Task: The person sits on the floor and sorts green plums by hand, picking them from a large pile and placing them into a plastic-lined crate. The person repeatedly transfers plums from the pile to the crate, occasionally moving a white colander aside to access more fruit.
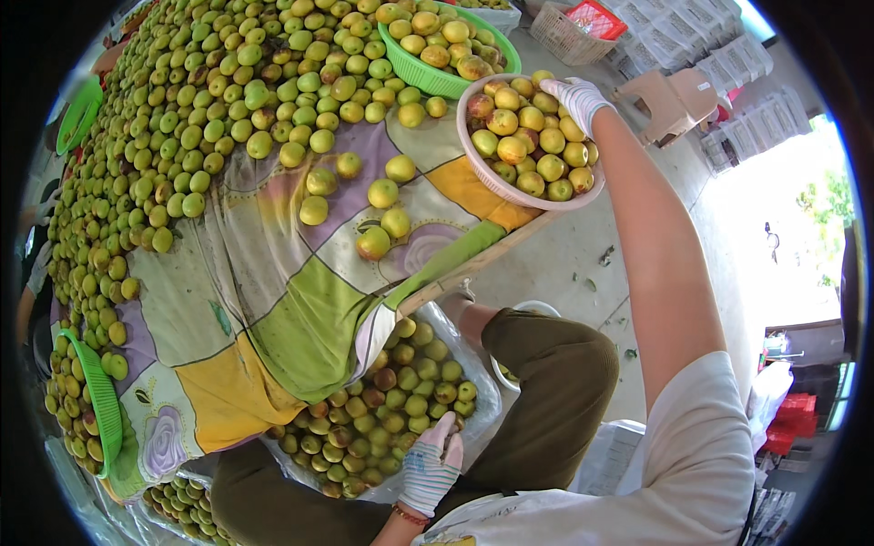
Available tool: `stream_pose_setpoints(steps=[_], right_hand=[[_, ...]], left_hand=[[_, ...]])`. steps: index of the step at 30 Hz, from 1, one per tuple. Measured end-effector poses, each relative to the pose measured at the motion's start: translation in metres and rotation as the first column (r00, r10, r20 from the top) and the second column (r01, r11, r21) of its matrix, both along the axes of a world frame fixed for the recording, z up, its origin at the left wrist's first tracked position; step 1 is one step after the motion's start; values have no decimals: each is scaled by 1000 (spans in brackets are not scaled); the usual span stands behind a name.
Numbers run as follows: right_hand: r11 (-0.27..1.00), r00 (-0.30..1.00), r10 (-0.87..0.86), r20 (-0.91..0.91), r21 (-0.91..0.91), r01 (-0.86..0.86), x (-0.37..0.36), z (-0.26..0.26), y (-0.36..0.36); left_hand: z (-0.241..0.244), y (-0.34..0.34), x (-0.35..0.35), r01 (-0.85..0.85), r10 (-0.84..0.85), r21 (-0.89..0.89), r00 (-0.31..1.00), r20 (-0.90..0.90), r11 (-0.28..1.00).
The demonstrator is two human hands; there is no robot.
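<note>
At the upper right, my right hand (573,101), in a striped knit glove, grips the far rim of a round pale pink plastic basket (471,147), its fingers over the fruit. Round yellow-green fruits with reddish patches (531,140) heap the basket, which rests at the table's corner. Low in the picture, my left hand (447,440), gloved alike, is at the edge of a plastic-lined container (486,392) of similar fruits below the table edge. Its fingers are apart over the fruit; their undersides are hidden. A great pile of fruits (225,102) covers much of the patterned cloth (300,327).
Green plastic baskets of fruit stand at the top (427,80) and lower left (102,403) of the table. A wooden table edge (471,266) runs beside my knees. Beyond are a beige plastic stool (666,102) and a crate (570,37). Another person's gloved hands (41,266) show at far left.
</note>
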State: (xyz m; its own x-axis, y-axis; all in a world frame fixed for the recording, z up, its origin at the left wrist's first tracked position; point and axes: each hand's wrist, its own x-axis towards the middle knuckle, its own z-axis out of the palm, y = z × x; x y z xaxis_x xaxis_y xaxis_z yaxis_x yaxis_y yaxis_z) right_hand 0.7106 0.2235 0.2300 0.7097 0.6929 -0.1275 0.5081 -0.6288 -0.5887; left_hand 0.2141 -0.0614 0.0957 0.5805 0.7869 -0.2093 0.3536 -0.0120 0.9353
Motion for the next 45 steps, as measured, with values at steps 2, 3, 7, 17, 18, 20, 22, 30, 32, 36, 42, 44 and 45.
stream_pose_setpoints(steps=[2,3,7,17,18,20,22,30,32,36,42,44,45], right_hand=[[999,1000,-18,-12,49,18,-8,0,-7],[997,1000,-22,-13,70,22,-6,1,-9],[991,1000,-27,-15,130,29,-17,11,-21],[971,996,-74,49,230,61,-25,9,-34],[973,982,-136,134,204,107,-39,13,-36],[946,964,-176,199,305,110,-40,13,-38],[903,959,-209,190,413,115,-43,15,-42],[862,940,261,-221,491,-124,-144,45,-85],[811,815,520,-254,447,-378,-198,35,-116],[515,511,857,-70,128,-847,-278,-10,-188],[128,131,991,-32,-82,-988,-330,-43,-246],[113,113,990,-80,-13,-994,-325,-40,-241],[149,150,988,-28,-33,-988,-315,-26,-232]], left_hand=[[-5,-2,0,-2,2,3,1000,-1,1000],[-5,-2,1,-1,1,10,1000,2,1000],[-2,-4,2,7,-7,-18,1000,9,1000],[0,-11,2,89,-89,-24,996,-11,996],[1,-11,2,96,-96,-21,995,-24,995],[2,-13,3,83,-83,-30,996,-7,996],[2,-14,2,83,-83,-18,997,5,996],[-1,-16,1,48,385,-816,865,322,576],[-9,-8,-3,166,604,-935,725,331,313],[28,7,-2,325,738,-919,559,377,222],[22,2,-9,443,826,-877,413,384,187],[6,-2,-11,443,851,-879,380,363,177],[7,-3,-13,463,840,-868,388,379,177]])
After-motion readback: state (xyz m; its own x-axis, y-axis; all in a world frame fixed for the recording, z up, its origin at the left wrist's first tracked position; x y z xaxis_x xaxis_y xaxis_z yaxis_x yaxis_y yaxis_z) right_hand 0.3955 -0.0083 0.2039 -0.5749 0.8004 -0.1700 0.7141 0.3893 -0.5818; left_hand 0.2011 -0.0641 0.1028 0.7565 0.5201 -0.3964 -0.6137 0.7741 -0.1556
